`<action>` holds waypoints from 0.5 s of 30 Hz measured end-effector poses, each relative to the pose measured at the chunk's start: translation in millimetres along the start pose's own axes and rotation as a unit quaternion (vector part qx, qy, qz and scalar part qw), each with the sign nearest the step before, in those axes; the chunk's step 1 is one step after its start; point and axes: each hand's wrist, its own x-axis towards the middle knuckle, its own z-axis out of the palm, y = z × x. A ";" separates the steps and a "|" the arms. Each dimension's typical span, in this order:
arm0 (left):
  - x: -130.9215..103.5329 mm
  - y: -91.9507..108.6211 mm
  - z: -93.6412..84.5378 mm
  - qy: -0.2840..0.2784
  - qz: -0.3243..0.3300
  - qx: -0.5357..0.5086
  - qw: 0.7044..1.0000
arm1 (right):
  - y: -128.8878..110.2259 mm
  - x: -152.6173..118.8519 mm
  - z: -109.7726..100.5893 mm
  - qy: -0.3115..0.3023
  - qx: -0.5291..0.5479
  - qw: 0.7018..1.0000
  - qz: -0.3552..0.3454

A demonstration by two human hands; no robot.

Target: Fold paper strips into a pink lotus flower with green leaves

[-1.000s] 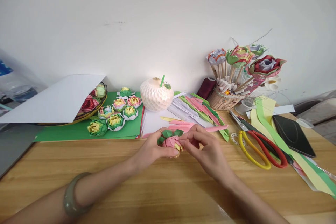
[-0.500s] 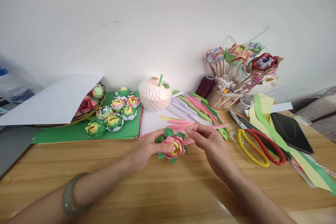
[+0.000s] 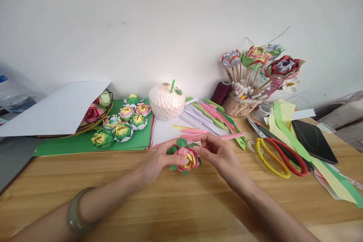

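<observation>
A paper flower [image 3: 191, 160] with a yellow centre, pink petals and green outer leaves is held just above the wooden table. My left hand [image 3: 163, 159] is closed on its left side, the thumb lying across the pink and yellow petals and the other fingers behind or under it, partly hidden. At the flower's upper right, my right hand [image 3: 217, 155] has its thumb and fingertips closed on the edge, by a green leaf. Behind the hands lie folded pink paper strips [image 3: 194, 135].
Several finished paper flowers [image 3: 123, 131] sit on green sheets [image 3: 133, 144] at left, near a basket [image 3: 106, 118] under white paper [image 3: 56, 111]. A white textured container [image 3: 166, 102] stands at the back. Scissors [image 3: 279, 157], paper strips and a flower-filled wicker basket [image 3: 241, 105] are at right.
My right hand has moved slightly left, bringing its fingertips from beside the flower onto its upper right edge. My left hand keeps its hold on the flower.
</observation>
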 end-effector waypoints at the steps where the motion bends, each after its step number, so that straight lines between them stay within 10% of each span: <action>1: 0.0 -0.4 -0.3 0.005 0.000 0.000 1.000 | 1.0 0.2 -0.4 0.009 0.003 1.000 0.000; 6: -0.3 0.6 0.3 0.007 -0.006 -0.003 1.000 | -3.0 -4.5 -1.7 0.074 -0.012 0.996 -0.052; 15: 1.8 -1.1 0.5 0.033 -0.009 -0.061 0.998 | 1.5 -11.5 3.0 0.018 -0.228 0.947 -0.226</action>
